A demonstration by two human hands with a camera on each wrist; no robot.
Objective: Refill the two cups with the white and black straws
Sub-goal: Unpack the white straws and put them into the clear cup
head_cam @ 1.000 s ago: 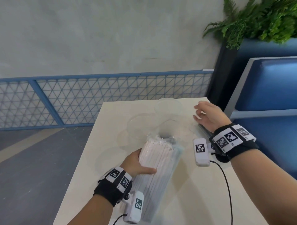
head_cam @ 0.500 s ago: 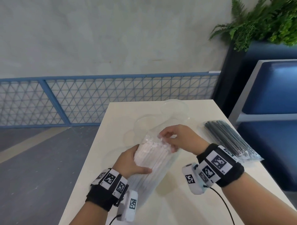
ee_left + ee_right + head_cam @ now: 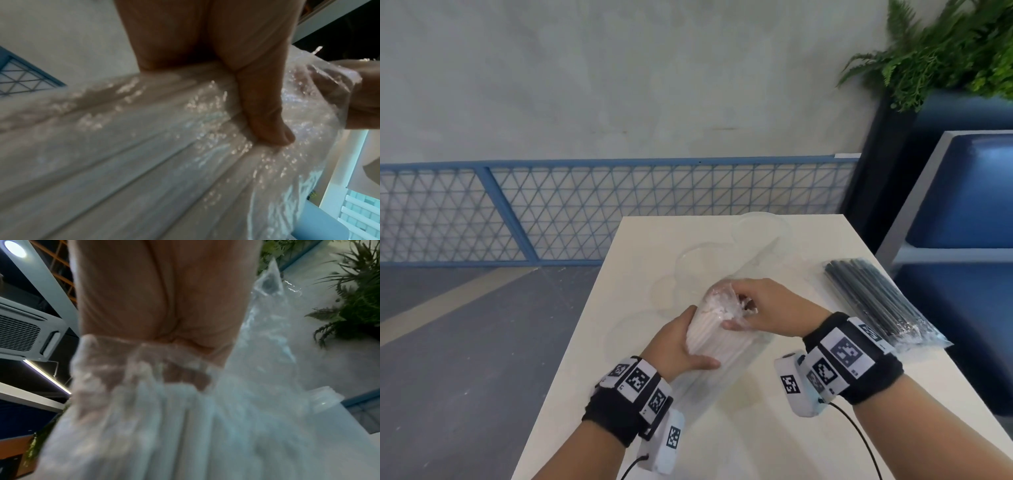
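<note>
now the left hand is clasping the bag of white straws just in front of the two cups, while the right hand is reaching into its open end, its grip on straw tips; pulling straight out should be keeping them bundled.

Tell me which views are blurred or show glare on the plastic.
Head view: mostly sharp, though the two clear cups barely show against the pale table. Left wrist: glare speckles the white straw pack. Right wrist: heavy blur over right hand and pack.
</note>
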